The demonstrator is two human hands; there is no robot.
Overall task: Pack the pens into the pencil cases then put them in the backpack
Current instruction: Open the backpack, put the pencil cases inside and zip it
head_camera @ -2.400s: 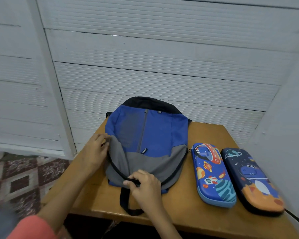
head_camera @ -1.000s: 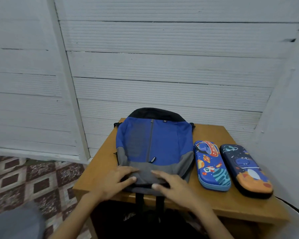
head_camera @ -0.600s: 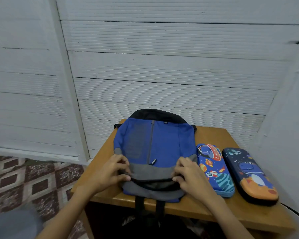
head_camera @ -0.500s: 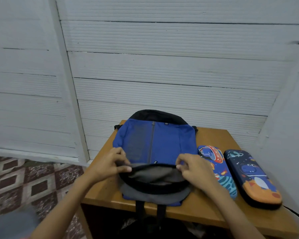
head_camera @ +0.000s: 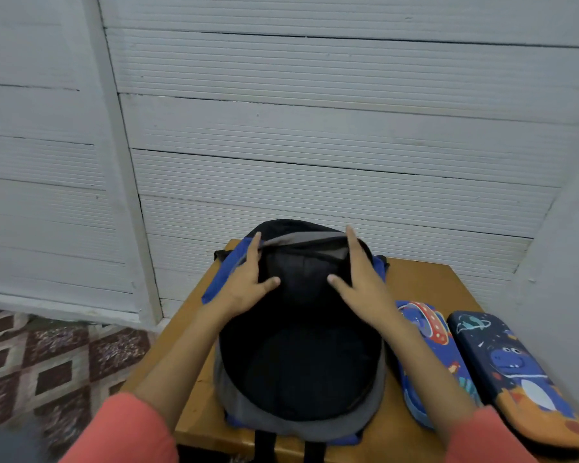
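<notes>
The blue and grey backpack [head_camera: 298, 419] lies on the wooden table [head_camera: 425, 282] with its main compartment wide open, and the black lining shows. Its front flap [head_camera: 305, 262] is folded back toward the wall. My left hand [head_camera: 248, 285] and my right hand [head_camera: 361, 282] rest flat on the flap's left and right sides, fingers straight and thumbs spread over the lining. To the right lie two zipped pencil cases: a blue space-print one [head_camera: 428, 355], partly under my right forearm, and a dark dinosaur one [head_camera: 515, 372]. No pens are visible.
White slatted walls stand close behind the table and along its right side. A patterned tiled floor [head_camera: 47, 362] lies to the left. Two black backpack straps [head_camera: 264, 446] hang over the table's front edge.
My hands took the zipper opening's upper edge, lifted it, and swung the front flap back toward the wall. The compartment now gapes open. The pencil cases have not moved.
</notes>
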